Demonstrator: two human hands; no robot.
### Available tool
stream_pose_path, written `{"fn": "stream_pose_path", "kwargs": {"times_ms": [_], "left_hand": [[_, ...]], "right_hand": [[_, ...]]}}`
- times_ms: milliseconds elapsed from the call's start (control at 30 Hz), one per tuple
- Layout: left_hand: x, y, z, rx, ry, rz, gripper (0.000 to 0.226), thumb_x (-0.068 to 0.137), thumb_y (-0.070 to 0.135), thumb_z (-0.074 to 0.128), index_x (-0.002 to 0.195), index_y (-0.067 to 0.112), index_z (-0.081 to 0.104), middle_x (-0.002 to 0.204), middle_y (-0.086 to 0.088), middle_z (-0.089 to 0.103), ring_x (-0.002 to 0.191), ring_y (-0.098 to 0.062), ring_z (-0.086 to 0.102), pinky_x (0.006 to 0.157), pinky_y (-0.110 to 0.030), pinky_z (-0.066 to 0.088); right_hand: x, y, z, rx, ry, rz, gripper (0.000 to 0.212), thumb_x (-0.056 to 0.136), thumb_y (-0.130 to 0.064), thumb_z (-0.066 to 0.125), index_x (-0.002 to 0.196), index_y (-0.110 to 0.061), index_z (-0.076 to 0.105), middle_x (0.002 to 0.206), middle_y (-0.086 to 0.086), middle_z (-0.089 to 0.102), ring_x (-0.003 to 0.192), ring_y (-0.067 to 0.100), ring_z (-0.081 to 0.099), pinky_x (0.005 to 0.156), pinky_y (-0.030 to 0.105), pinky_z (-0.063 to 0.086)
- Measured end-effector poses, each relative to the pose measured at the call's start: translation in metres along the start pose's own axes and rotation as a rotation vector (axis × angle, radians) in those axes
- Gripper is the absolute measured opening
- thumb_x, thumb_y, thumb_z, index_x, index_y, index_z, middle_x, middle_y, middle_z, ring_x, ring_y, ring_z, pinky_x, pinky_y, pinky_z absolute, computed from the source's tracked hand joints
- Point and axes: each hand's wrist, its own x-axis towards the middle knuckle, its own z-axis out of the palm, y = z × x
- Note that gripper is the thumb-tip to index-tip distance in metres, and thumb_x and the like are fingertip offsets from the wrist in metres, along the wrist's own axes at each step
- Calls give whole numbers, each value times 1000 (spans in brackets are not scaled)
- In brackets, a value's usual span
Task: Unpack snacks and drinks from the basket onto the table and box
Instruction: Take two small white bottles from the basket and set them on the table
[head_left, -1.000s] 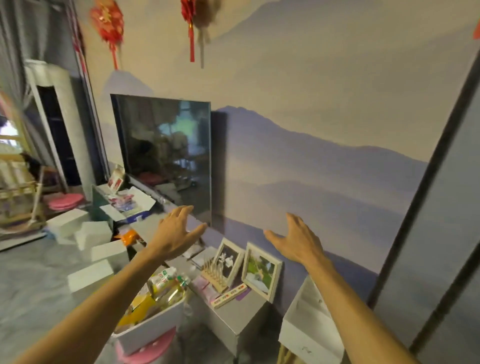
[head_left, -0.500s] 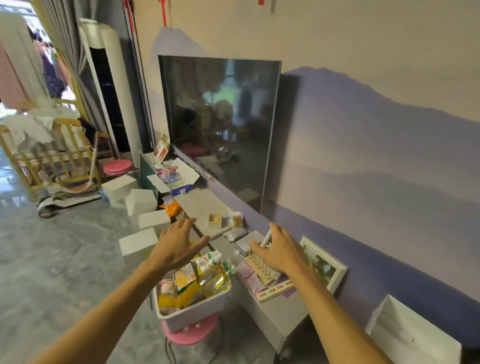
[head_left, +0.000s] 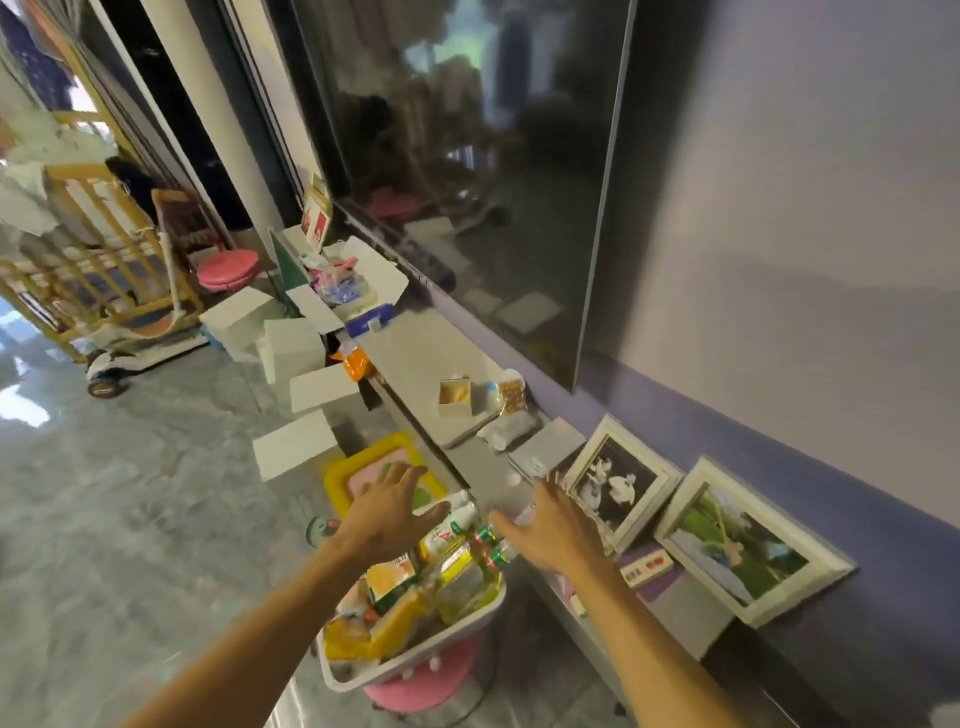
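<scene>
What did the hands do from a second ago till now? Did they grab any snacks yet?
Both hands came down: the left hand and right hand, first raised in front of the wall, now hover open over the basket. Neither has taken hold of anything. The snacks and bottles stayed packed in the basket, and the picture frames still lean against the wall.
</scene>
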Motion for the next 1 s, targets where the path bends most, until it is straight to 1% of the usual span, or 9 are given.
{"fn": "stream_pose_path", "kwargs": {"times_ms": [200,300,400,500,600,667,800,900,1000], "left_hand": [[104,-44,54,75,-184,55,84,94,78,44,160,26,32,166,-4,35,148,-31,39,119,-52,35],[154,-71,90,105,-235,114,83,96,74,46,161,25,32,166,-4,36,145,-30,43,116,-47,40],[205,-94,135,145,-296,181,80,98,71,47,162,26,30,167,-3,33,147,-28,41,116,-45,38],[255,-118,190,147,-345,233,80,97,70,49,161,25,31,165,-3,36,144,-27,45,113,-43,42],[290,-137,241,104,-394,255,78,97,68,51,158,23,36,159,-6,43,140,-29,49,111,-45,44],[303,-144,268,68,-413,252,76,97,67,52,156,21,38,155,-8,46,136,-31,51,108,-47,46],[318,-150,303,-72,-436,252,64,100,58,57,148,17,50,144,-12,56,126,-33,58,99,-41,50],[319,-154,308,-230,-402,257,59,94,53,67,137,15,60,133,-8,63,118,-29,63,93,-37,52],[315,-157,302,-299,-370,257,70,82,60,62,136,16,60,126,-7,67,105,-24,67,82,-32,54]], "right_hand": [[89,13,87,57,-122,137,97,83,-87,49,150,-16,44,151,10,54,135,33,55,103,47,50],[127,14,135,31,-102,189,96,82,-89,49,143,-16,47,145,13,58,130,34,57,99,45,50],[168,15,193,19,-36,247,96,76,-92,45,136,-17,53,135,12,63,125,33,59,101,47,49],[208,21,250,-11,19,301,99,75,-92,35,134,-15,56,137,12,60,132,36,52,108,50,42],[234,31,294,-41,46,353,113,75,-92,20,147,-12,53,157,16,46,153,41,29,120,55,29],[245,37,313,-38,70,372,107,81,-90,25,150,-14,53,167,15,34,160,40,12,126,58,20],[256,45,335,-35,134,369,96,80,-90,27,138,-24,67,170,6,32,161,37,1,125,63,10],[258,46,338,29,188,375,79,83,-84,48,125,-23,76,166,2,40,161,35,3,125,64,9],[257,39,344,85,241,384,65,83,-76,64,120,-25,79,159,-4,48,160,34,7,123,64,14]]}}
